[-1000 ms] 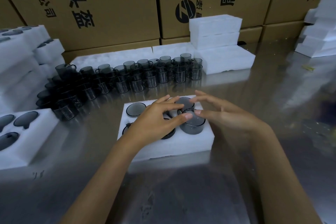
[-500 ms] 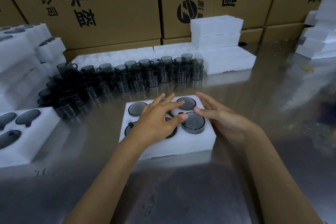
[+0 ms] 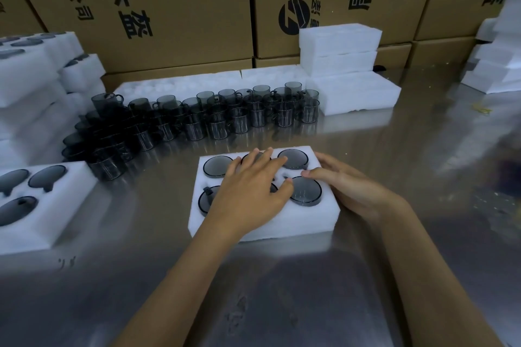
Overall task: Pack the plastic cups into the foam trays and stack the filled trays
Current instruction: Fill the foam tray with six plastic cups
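White foam tray (image 3: 262, 231) sits mid-worktop under both hands; the left hand (image 3: 251, 191) lies flat, grip wide, fingers spread over the dark cups (image 3: 306, 190) seated in it; the right hand (image 3: 346, 186) rests open against the tray's right edge; loose cups (image 3: 197, 118) crowd the steel worktop (image 3: 282, 290) behind, before cardboard boxes (image 3: 174, 3).
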Available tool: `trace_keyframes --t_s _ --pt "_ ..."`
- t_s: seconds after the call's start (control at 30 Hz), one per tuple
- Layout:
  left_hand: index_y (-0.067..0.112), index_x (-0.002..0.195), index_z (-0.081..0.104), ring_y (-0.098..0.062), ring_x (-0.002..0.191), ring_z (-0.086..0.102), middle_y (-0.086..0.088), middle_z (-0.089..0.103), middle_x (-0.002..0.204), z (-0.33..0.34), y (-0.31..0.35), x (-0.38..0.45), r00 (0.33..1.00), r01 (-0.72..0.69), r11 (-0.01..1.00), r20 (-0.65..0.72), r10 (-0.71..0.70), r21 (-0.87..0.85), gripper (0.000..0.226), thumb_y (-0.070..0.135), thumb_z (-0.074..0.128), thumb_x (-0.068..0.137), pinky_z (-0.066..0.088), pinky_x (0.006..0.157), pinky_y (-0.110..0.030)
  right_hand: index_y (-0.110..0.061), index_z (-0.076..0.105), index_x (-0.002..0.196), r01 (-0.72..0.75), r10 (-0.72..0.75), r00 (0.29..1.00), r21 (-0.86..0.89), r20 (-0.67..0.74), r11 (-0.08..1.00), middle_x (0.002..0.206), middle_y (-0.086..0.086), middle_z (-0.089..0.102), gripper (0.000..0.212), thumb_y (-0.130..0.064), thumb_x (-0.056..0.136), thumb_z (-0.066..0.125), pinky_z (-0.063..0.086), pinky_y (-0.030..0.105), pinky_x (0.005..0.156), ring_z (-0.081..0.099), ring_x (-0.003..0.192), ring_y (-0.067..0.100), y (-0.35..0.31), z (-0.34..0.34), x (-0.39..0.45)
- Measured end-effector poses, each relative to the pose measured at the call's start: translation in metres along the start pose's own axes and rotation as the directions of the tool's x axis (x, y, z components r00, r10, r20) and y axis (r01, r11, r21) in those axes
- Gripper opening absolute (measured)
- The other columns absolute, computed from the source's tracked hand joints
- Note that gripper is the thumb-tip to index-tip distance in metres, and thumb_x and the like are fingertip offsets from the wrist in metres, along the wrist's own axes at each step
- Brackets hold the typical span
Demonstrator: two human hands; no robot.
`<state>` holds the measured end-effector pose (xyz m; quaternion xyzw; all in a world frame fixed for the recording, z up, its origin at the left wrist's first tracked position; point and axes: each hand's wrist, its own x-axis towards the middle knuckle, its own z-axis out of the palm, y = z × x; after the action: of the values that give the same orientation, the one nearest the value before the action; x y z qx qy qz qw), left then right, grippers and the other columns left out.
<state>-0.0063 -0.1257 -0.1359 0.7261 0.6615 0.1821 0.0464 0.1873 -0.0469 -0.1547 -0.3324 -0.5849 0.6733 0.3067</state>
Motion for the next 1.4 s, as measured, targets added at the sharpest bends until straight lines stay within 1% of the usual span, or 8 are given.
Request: trace_keyframes --t_s 0.2,0.4,0.67,0.83,1.03,1.17,1.3,1.4 --pt "0.034 0.145 0.043 -0.011 0.151 0.011 0.008 0.023 0.163 -0.003 0.002 -0.001 0.997 0.005 1.0 -0.08 -0.006 -0.017 0.049 0.049 0.039 0.098 0.006 0.12 -0.04 -0.043 0.062 0.128 0.034 -0.034 0.999 0.006 -0.035 0.999 0.128 -0.006 0.069 0.049 -0.029 0.082 0.069 0.057 0.03 0.086 0.068 0.115 0.018 -0.002 0.003 0.001" --pt "0.029 0.142 0.047 -0.009 0.148 0.017 0.009 0.029 0.161 -0.008 0.002 -0.003 0.99 -0.004 0.999 -0.141 -0.001 -0.039 0.044 0.042 0.039 0.1 0.009 0.119 -0.04 -0.028 0.048 0.146 0.005 -0.015 0.999 0.246 0.037 0.969 0.145 0.009 0.056 0.05 -0.026 0.096 0.05 0.04 0.046 0.113 0.053 0.132 0.029 -0.004 0.009 0.001" --pt "0.035 0.135 0.052 -0.005 0.143 0.023 0.012 0.036 0.156 -0.018 -0.007 -0.002 0.973 0.026 0.981 -0.219 -0.069 -0.193 0.038 0.042 0.044 0.099 0.013 0.115 -0.035 -0.025 0.069 0.127 -0.115 0.108 0.993 0.262 0.038 0.958 0.132 0.008 0.066 0.049 -0.055 0.089 0.061 0.05 0.044 0.1 0.065 0.116 0.026 -0.01 0.026 -0.004" --pt "0.031 0.133 0.058 -0.008 0.14 0.034 0.011 0.044 0.151 -0.017 -0.01 0.001 0.974 -0.014 0.974 -0.224 -0.038 -0.227 0.035 0.035 0.046 0.101 0.024 0.116 -0.037 -0.021 0.074 0.119 -0.138 0.159 0.986 0.28 -0.051 0.95 0.119 0.009 0.072 0.044 -0.045 0.082 0.071 0.056 0.04 0.087 0.07 0.101 0.025 -0.008 0.032 -0.001" --pt "0.029 0.1 0.071 0.005 0.06 0.053 0.022 0.065 0.079 -0.039 -0.05 0.003 0.797 0.007 0.816 -0.489 -0.353 -0.578 0.026 0.026 0.045 0.098 0.039 0.057 -0.014 -0.016 0.076 0.105 -0.037 0.102 0.987 0.447 -0.123 0.894 0.103 0.01 0.073 0.031 -0.034 0.084 0.063 0.057 0.037 0.072 0.07 0.088 0.027 -0.01 0.035 -0.002" --pt "0.028 0.092 0.07 0.002 0.075 0.058 0.018 0.068 0.084 -0.041 -0.082 0.003 0.679 0.143 0.683 -0.431 -0.594 -0.716 0.027 0.021 0.045 0.095 0.047 0.075 -0.027 -0.016 0.076 0.107 0.043 0.062 0.985 0.584 -0.159 0.811 0.106 0.01 0.072 0.032 -0.032 0.086 0.057 0.059 0.038 0.073 0.071 0.09 0.029 -0.01 0.033 -0.002" --pt "0.014 0.097 0.071 -0.013 0.089 0.066 0.001 0.073 0.095 -0.026 -0.096 0.002 0.726 0.185 0.601 -0.304 -0.616 -0.777 0.028 0.014 0.043 0.098 0.051 0.08 -0.03 -0.018 0.082 0.094 0.071 0.106 0.966 0.638 -0.235 0.767 0.107 0.01 0.074 0.031 -0.036 0.087 0.057 0.06 0.038 0.071 0.073 0.087 0.029 -0.007 0.03 -0.002" --pt "0.013 0.085 0.068 -0.003 0.061 0.065 0.008 0.071 0.069 -0.019 -0.088 0.005 0.759 0.155 0.37 -0.129 -0.638 -0.916 0.027 0.018 0.047 0.1 0.05 0.054 -0.018 -0.018 0.08 0.101 0.071 0.103 0.963 0.603 -0.248 0.794 0.113 0.011 0.072 0.033 -0.037 0.087 0.057 0.056 0.04 0.076 0.072 0.093 0.03 -0.003 0.034 0.001"
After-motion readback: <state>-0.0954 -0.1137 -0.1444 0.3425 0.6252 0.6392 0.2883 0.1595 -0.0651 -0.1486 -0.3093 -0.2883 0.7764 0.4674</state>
